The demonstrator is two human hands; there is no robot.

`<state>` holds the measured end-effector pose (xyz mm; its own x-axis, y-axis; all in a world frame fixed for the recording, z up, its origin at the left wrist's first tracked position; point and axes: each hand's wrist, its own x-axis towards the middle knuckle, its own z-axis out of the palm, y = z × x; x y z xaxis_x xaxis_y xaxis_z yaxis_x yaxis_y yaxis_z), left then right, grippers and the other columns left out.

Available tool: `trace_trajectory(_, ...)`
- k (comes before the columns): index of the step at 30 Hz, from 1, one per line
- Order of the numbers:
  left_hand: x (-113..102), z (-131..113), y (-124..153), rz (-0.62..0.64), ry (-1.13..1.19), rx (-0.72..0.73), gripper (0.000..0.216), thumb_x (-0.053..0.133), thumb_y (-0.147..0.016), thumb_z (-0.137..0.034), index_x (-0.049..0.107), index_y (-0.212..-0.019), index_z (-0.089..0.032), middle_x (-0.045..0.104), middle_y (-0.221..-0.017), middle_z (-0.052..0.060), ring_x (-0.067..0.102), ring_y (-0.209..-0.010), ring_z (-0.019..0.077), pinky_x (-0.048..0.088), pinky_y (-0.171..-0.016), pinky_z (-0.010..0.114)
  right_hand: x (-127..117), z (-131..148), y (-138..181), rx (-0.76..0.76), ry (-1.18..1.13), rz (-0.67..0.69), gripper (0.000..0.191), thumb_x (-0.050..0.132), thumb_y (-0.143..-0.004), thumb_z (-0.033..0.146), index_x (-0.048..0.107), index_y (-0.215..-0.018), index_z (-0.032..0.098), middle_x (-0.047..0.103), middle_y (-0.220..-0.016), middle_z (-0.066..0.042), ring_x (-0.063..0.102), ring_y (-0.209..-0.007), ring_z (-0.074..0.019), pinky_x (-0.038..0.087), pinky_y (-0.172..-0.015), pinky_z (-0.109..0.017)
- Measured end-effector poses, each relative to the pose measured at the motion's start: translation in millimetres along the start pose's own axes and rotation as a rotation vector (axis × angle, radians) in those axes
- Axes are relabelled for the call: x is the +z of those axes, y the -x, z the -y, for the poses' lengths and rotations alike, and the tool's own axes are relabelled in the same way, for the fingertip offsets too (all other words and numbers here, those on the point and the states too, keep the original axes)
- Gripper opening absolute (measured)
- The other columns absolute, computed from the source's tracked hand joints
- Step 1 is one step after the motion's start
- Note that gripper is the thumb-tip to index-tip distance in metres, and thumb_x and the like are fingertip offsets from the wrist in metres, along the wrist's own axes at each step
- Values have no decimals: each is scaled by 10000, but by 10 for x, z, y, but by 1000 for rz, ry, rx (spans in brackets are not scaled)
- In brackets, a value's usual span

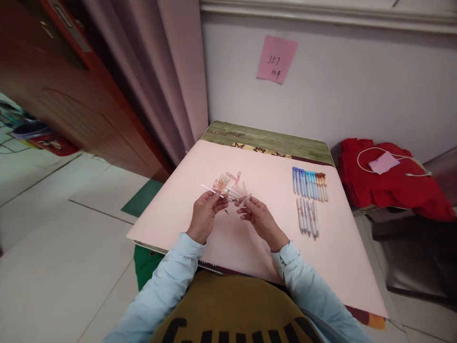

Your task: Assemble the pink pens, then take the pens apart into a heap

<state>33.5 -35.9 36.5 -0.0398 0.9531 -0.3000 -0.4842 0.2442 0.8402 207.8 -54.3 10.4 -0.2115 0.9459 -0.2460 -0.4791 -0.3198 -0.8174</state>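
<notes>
My left hand (207, 212) pinches a thin white pen refill (213, 192) that sticks out up and to the left. My right hand (257, 215) holds a pale pen barrel (244, 200) angled toward the left hand. Both hands hover over the pink sheet (178, 209) covering the table. Just beyond my fingers lies a small heap of loose pen parts (228, 182), pinkish and clear. To the right, a row of assembled pens (310, 184) with blue and orange tops lies side by side, and below it a second row of white pens (308, 217).
A pink sticky note (276, 59) hangs on the wall ahead. A red cloth (392, 186) with a white cable and a pink note lies on a seat to the right. A curtain (157, 71) and a wooden door (53, 81) stand at the left. The green tabletop edge (267, 138) shows at the back.
</notes>
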Motion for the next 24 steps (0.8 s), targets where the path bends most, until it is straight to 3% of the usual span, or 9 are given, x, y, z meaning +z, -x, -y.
trace_trajectory(5, 95, -38, 78, 58, 28, 7, 310, 789, -751, -325, 622, -926, -132, 732, -891, 78, 701, -749, 159, 566, -774, 311, 61, 26, 2, -30, -114, -41, 296, 807, -761, 378, 689, -969, 202, 705, -865, -8, 648, -704, -98, 559, -667, -205)
trace_trajectory(9, 147, -62, 113, 53, 37, 12, 303, 792, -745, -309, 626, -923, -129, 728, -880, 70, 700, -741, 157, 570, -773, 313, 104, 38, 12, -83, -151, -97, 275, 804, -763, 315, 654, -971, 215, 730, -918, -19, 678, -750, -113, 582, -724, -233)
trace_trajectory(14, 207, -51, 117, 12, 53, 47, 297, 805, -723, -279, 614, -894, -129, 740, -879, 80, 714, -760, 173, 577, -808, 342, 165, 46, 46, -147, -162, -141, 258, 794, -772, 295, 618, -940, 214, 752, -957, -44, 710, -858, -143, 595, -796, -263)
trace_trajectory(24, 264, -16, 122, -10, 28, 91, 291, 804, -720, -299, 627, -884, -137, 748, -870, 88, 726, -757, 189, 585, -794, 354, 237, 25, 71, -202, -170, -196, 291, 808, -764, 316, 600, -938, 213, 756, -938, -39, 712, -879, -150, 583, -843, -284)
